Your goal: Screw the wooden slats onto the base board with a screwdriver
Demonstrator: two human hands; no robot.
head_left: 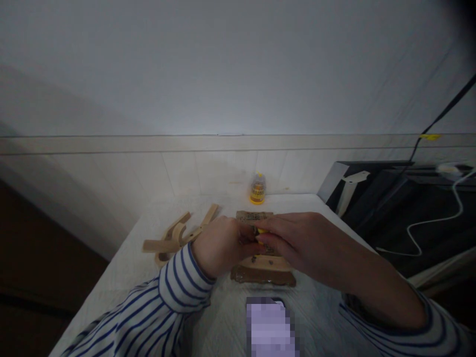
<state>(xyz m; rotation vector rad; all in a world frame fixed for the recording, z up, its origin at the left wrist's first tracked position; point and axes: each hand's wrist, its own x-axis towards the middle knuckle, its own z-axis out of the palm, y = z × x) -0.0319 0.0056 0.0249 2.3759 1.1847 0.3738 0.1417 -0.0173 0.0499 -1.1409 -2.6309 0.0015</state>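
My left hand [219,243] and my right hand [293,238] meet over the middle of the white table [122,258]. Both are closed, and their fingertips pinch a small yellow object [261,231] between them. What exactly it is I cannot make out. Under the hands lies a brown wooden assembly with a flat base [262,275] and a printed brown piece [253,216] behind it. Loose light wooden parts [178,235] lie just left of my left hand. Both sleeves are white with blue stripes.
A small yellow container with a clear top [258,189] stands at the back of the table by the wall. A blurred phone-like item [271,327] lies at the near edge. A black surface with a white cable [431,223] is at the right.
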